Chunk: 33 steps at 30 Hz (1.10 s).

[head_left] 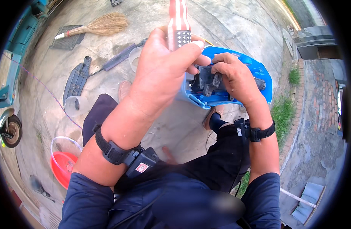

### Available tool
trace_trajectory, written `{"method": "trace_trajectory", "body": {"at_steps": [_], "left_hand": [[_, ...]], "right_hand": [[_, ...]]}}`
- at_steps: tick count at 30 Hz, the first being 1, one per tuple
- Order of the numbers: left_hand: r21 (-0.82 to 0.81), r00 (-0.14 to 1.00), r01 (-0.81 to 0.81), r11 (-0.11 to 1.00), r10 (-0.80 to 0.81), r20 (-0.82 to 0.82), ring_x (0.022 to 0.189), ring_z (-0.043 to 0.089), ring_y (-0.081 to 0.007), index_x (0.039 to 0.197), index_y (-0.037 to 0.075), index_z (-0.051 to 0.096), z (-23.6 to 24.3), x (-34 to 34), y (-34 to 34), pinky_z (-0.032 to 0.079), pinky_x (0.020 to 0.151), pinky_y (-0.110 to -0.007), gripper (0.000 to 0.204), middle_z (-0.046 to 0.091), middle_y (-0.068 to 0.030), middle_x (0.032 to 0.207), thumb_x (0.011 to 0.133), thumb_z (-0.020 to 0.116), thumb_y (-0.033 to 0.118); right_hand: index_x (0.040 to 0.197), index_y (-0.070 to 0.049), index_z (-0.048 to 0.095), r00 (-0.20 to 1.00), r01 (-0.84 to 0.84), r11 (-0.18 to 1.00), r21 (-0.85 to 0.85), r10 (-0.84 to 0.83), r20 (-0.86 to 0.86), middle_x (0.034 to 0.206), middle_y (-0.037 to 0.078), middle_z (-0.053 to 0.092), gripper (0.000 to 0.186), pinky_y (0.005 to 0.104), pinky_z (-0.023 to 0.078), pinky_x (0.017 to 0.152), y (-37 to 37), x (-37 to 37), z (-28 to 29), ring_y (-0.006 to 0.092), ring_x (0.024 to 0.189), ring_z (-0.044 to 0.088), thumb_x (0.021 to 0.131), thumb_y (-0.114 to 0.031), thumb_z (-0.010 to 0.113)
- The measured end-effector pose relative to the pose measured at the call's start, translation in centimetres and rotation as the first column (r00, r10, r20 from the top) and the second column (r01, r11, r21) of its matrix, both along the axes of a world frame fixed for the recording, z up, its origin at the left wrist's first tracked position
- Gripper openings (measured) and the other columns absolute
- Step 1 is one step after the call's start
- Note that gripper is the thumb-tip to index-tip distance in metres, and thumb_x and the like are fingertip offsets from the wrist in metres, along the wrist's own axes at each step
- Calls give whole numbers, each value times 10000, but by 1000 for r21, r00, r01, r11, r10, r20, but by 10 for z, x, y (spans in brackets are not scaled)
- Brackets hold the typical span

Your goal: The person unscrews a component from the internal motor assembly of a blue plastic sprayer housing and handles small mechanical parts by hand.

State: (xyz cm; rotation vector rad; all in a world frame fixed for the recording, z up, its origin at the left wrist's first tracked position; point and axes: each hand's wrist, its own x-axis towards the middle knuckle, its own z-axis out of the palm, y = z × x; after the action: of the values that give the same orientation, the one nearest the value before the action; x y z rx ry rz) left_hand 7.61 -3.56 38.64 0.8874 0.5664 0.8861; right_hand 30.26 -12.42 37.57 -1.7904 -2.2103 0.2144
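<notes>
A blue plastic shell (264, 72) with black parts inside it lies in front of me, above my shoes. My left hand (166, 57) is closed round a long object (178, 23) patterned with red and white stripes and white stars. It points away from me; its other end is hidden, so I cannot tell its kind. The left fingertips come close to the shell's left side. Over the middle of the shell, my right hand (232, 76) has its fingers curled round a small black plastic piece (213, 84). My right fingertips are partly hidden.
On the concrete ground at the left lie a straw broom (104, 24), a black panel (77, 78) and a clear plastic container (76, 105). A red basin (64, 168) stands at the lower left, below a small wheel (12, 131). Grass (283, 118) and a brick edge run along the right.
</notes>
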Motion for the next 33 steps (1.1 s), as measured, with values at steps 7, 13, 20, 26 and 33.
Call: {"method": "trace_trajectory", "body": {"at_steps": [7,13,20,26,33], "left_hand": [[31,1000,13,999,-14,8,868,720,-196,1237,-12,544,-4,1,2,519,711,-297,379,689,-114,1113,943,708,161],[22,999,24,999,-25,20,870,721,-194,1228,-14,548,-1,0,2,517,708,-292,372,690,-112,1110,943,707,165],[29,1000,-3,1000,2,31,868,721,-189,1221,-9,549,-2,0,2,519,703,-289,365,692,-111,1106,943,711,162],[24,999,14,1000,-15,45,860,719,-188,1224,-8,551,-1,1,1,521,693,-284,369,695,-110,1101,941,717,161],[20,999,13,1000,-13,45,862,720,-191,1222,-13,551,-2,0,2,521,694,-286,374,696,-109,1093,938,721,162]], "right_hand": [[968,-134,697,991,-45,998,40,40,124,1199,83,647,310,398,555,880,10,-9,-11,310,1075,658,754,83,634],[1065,-143,735,999,22,999,-30,-20,47,1234,91,642,385,394,563,895,6,-6,-14,314,1074,667,786,86,603],[1177,-119,740,961,184,981,-56,-192,-197,1233,130,635,372,396,531,969,-7,-8,-19,325,1088,658,871,20,583],[1193,-53,721,930,360,933,-17,-361,-66,1066,155,680,339,408,523,926,-11,-16,-9,329,1064,656,906,-226,668],[1267,12,684,857,481,815,-323,-515,-24,928,152,713,536,383,554,777,-1,-31,6,282,830,694,855,-325,753]]}}
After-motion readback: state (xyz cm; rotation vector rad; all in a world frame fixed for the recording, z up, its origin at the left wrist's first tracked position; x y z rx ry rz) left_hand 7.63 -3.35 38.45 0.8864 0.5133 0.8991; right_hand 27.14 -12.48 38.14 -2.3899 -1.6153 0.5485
